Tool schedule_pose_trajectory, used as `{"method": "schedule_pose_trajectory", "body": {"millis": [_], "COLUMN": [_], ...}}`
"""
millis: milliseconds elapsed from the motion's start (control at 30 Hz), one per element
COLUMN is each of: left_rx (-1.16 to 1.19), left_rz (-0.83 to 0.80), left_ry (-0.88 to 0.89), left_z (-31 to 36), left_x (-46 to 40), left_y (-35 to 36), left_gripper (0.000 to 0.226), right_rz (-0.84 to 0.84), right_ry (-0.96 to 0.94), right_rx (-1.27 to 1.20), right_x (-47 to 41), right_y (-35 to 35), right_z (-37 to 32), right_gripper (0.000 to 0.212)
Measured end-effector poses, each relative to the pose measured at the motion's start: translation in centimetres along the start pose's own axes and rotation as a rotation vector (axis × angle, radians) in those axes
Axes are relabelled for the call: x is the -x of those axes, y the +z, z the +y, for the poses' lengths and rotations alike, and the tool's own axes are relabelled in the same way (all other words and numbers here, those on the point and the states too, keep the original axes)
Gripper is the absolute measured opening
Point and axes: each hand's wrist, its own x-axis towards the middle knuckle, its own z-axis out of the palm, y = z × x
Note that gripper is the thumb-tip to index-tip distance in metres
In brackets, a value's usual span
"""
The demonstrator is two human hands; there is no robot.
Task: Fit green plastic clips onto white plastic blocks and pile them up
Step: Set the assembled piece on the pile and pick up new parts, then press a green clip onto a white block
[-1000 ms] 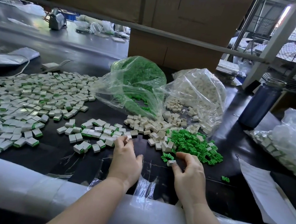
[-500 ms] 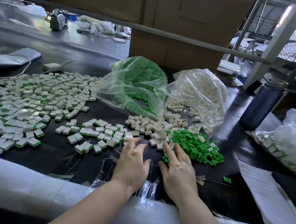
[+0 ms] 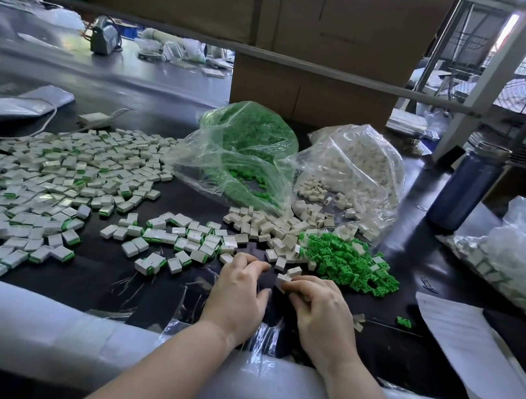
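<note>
Loose green clips (image 3: 350,265) heap right of bare white blocks (image 3: 271,228) (finished ones (image 3: 53,175) spread left).

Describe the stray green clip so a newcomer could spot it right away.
Start at the white sheet of paper on the table's right side. Just off its left edge lies the green clip, alone on the dark tabletop, well apart from the heap of green clips.

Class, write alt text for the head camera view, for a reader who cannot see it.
Two bare hands work at a black table: the right hand pinches a white block, the left hand beside it. Loose green clips lie ahead, finished blocks spread left, and two clear bags sit behind.
</note>
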Motion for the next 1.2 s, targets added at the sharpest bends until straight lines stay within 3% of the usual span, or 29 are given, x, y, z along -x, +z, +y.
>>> {"method": "schedule_pose_trajectory", "body": {"millis": [167, 333, 500, 667, 867, 1200], "left_rx": [0.026, 0.057, 0.076, 0.135, 0.202, 0.263], "left_rz": [-0.013, 0.014, 0.041, 0.036, 0.012, 0.014], "left_ry": [0.046, -0.001, -0.009, -0.047, -0.102, -0.099], "left_z": [0.0, -0.2, -0.1, 0.3, 0.6, 0.8], "left_x": [0.1, 0.0, 0.1, 0.1, 0.4, 0.6], "left_y": [0.0, 0.0, -0.1, -0.5, -0.7, -1.1], "left_gripper": [0.031, 0.016, 0.016, 0.011, 0.014, 0.012], "right_rz": [-0.046, 0.048, 0.058, -0.035, 0.063, -0.008], "right_ry": [-0.022, 0.067, 0.096, 0.086, 0.109, 0.098], "right_rx": [-0.128, -0.123, -0.036, 0.104, 0.060, 0.162], "right_x": [0.2, 0.2, 0.3, 0.2, 0.2, 0.2], "right_y": [-0.3, -0.6, -0.6, -0.4, -0.3, -0.2], "right_z": [-0.4, -0.3, -0.1, -0.4, -0.3, -0.3], "right_gripper": [0.018, 0.023, 0.013, 0.021, 0.002, 0.014]}}
